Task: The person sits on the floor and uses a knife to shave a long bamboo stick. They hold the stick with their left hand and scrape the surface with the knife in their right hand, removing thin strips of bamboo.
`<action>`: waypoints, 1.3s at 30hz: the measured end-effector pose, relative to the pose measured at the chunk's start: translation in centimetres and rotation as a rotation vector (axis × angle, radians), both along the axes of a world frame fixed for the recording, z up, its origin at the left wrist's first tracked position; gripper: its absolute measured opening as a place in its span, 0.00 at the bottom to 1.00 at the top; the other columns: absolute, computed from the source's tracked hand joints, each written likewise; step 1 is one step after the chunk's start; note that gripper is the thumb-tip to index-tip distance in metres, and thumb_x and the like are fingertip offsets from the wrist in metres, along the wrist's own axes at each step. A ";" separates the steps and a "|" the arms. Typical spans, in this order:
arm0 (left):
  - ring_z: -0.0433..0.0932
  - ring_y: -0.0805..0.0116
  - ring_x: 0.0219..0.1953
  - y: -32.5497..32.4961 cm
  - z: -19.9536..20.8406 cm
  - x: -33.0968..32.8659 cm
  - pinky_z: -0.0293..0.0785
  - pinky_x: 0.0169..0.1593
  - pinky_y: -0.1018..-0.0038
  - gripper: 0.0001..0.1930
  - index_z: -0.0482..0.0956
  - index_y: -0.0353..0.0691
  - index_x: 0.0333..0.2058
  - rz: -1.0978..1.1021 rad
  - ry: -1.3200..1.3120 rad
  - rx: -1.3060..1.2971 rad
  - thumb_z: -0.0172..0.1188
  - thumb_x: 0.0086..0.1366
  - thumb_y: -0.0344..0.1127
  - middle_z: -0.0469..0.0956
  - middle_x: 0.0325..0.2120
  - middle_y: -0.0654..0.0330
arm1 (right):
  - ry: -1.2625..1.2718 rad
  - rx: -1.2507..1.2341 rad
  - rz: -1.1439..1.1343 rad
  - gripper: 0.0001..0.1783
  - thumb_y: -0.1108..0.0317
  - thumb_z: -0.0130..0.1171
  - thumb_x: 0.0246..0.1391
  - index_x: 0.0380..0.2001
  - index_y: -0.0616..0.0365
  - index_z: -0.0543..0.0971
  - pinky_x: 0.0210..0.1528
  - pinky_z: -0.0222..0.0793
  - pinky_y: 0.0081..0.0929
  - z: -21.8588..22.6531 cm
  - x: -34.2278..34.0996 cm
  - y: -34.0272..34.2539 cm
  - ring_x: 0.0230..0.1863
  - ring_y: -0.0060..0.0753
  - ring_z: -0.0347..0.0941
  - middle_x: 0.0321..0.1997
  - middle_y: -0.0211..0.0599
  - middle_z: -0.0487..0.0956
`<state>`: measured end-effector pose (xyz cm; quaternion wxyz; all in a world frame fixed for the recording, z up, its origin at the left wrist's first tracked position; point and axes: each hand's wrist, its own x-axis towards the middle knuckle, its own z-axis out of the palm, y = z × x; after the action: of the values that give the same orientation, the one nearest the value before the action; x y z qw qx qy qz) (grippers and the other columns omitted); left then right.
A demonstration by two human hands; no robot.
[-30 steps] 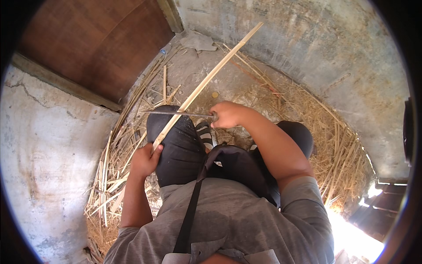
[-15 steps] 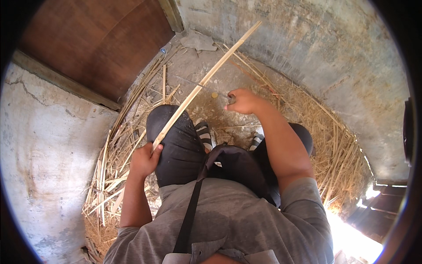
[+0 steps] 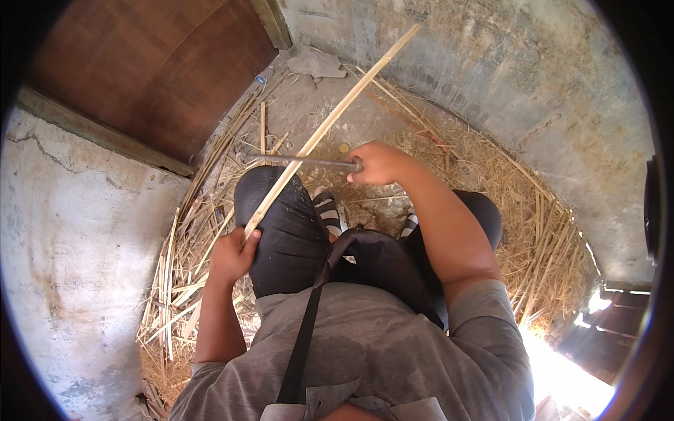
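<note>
A long pale bamboo strip [image 3: 342, 107] slants from my left hand up toward the far wall. My left hand [image 3: 232, 257] is closed round its near end, beside my left knee, with the thumb on top. In my right hand [image 3: 380, 164] is the handle of a knife [image 3: 326, 162] with a long, thin, dark blade. The blade lies across the strip a little beyond my left knee, pointing left. Whether its edge bites into the bamboo cannot be made out. The strip passes over my left thigh [image 3: 274, 203].
Split bamboo strips [image 3: 168, 302] lie heaped on the left. Shavings and more strips [image 3: 537, 259] cover the floor on the right. A weathered wall [image 3: 477, 63] curves round ahead, with a brown panel [image 3: 154, 70] at the far left. A flat stone [image 3: 317, 63] lies at its foot.
My right hand and the knife have moved slightly left and nearer along the strip, and the blade has swung level. The strip's far end has risen a little; my left hand keeps its grip.
</note>
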<state>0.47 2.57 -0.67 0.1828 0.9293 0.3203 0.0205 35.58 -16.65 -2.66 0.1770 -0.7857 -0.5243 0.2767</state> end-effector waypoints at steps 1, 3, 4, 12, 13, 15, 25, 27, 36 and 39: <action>0.75 0.38 0.23 0.1 -0.1 0.0 0.68 0.28 0.52 0.30 0.72 0.34 0.23 -0.001 0.000 0.003 0.57 0.71 0.59 0.73 0.16 0.43 | 0.011 0.000 -0.039 0.31 0.49 0.69 0.50 0.51 0.59 0.82 0.59 0.72 0.44 -0.2 0.6 -0.3 0.57 0.57 0.76 0.53 0.54 0.81; 0.75 0.38 0.22 0.1 -0.1 0.0 0.68 0.28 0.52 0.30 0.72 0.34 0.23 0.003 -0.001 -0.002 0.57 0.71 0.59 0.73 0.16 0.43 | 0.029 -0.001 -0.122 0.31 0.48 0.69 0.50 0.51 0.60 0.82 0.58 0.72 0.44 -0.5 1.7 -0.9 0.56 0.57 0.76 0.53 0.54 0.81; 0.75 0.38 0.22 0.0 0.0 0.1 0.68 0.28 0.52 0.30 0.72 0.34 0.23 0.007 -0.002 -0.012 0.57 0.71 0.59 0.73 0.16 0.44 | 0.037 -0.001 -0.166 0.31 0.48 0.69 0.50 0.51 0.60 0.82 0.58 0.72 0.44 -0.7 2.2 -1.3 0.56 0.57 0.76 0.53 0.55 0.81; 0.75 0.39 0.22 -0.1 -0.1 0.1 0.68 0.28 0.53 0.30 0.71 0.35 0.22 0.006 -0.011 -0.007 0.57 0.71 0.58 0.73 0.15 0.44 | -0.013 0.051 -0.129 0.33 0.48 0.68 0.51 0.54 0.62 0.80 0.59 0.72 0.43 -1.7 1.5 -0.7 0.57 0.58 0.76 0.54 0.56 0.80; 0.75 0.39 0.21 0.0 -0.1 0.0 0.68 0.28 0.53 0.30 0.71 0.35 0.22 0.003 -0.013 -0.006 0.57 0.71 0.58 0.73 0.15 0.44 | -0.006 0.054 -0.096 0.34 0.48 0.68 0.51 0.54 0.61 0.80 0.59 0.71 0.43 -1.4 1.2 -0.6 0.57 0.58 0.76 0.54 0.56 0.80; 0.75 0.39 0.22 0.0 0.0 0.1 0.68 0.28 0.53 0.30 0.71 0.34 0.22 -0.001 -0.015 -0.008 0.57 0.71 0.58 0.73 0.16 0.44 | 0.007 0.032 -0.037 0.34 0.49 0.68 0.51 0.55 0.61 0.80 0.59 0.71 0.43 -1.3 0.3 -0.3 0.57 0.58 0.76 0.54 0.56 0.80; 0.76 0.38 0.24 0.1 -0.1 0.0 0.69 0.30 0.53 0.30 0.74 0.33 0.25 0.007 0.008 -0.025 0.57 0.70 0.60 0.75 0.18 0.42 | 0.045 -0.028 0.022 0.32 0.50 0.68 0.51 0.55 0.57 0.80 0.60 0.71 0.43 -0.4 -0.5 0.1 0.58 0.55 0.75 0.55 0.52 0.79; 0.77 0.37 0.25 0.2 -0.2 0.0 0.70 0.30 0.53 0.30 0.74 0.33 0.25 0.012 0.017 -0.021 0.57 0.70 0.60 0.75 0.18 0.42 | 0.052 -0.035 0.018 0.32 0.50 0.68 0.51 0.55 0.57 0.80 0.59 0.71 0.43 -0.1 -0.4 0.0 0.58 0.55 0.75 0.54 0.52 0.79; 0.77 0.38 0.25 0.0 0.2 0.2 0.70 0.30 0.53 0.30 0.74 0.34 0.25 0.018 0.023 -0.021 0.57 0.70 0.60 0.75 0.18 0.42 | 0.060 -0.018 0.011 0.32 0.50 0.68 0.51 0.56 0.57 0.80 0.59 0.71 0.43 -1.1 -0.7 0.0 0.58 0.56 0.75 0.54 0.52 0.79; 0.77 0.38 0.24 0.0 0.0 0.0 0.70 0.30 0.53 0.30 0.74 0.34 0.25 0.015 0.004 -0.017 0.57 0.70 0.59 0.75 0.18 0.42 | 0.046 -0.020 0.038 0.33 0.50 0.68 0.51 0.56 0.58 0.80 0.60 0.71 0.43 -0.2 -0.7 0.0 0.58 0.56 0.75 0.54 0.54 0.80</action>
<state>0.50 2.54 -0.64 0.1901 0.9252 0.3279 0.0174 34.91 -16.64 -2.84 0.1758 -0.7707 -0.5322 0.3032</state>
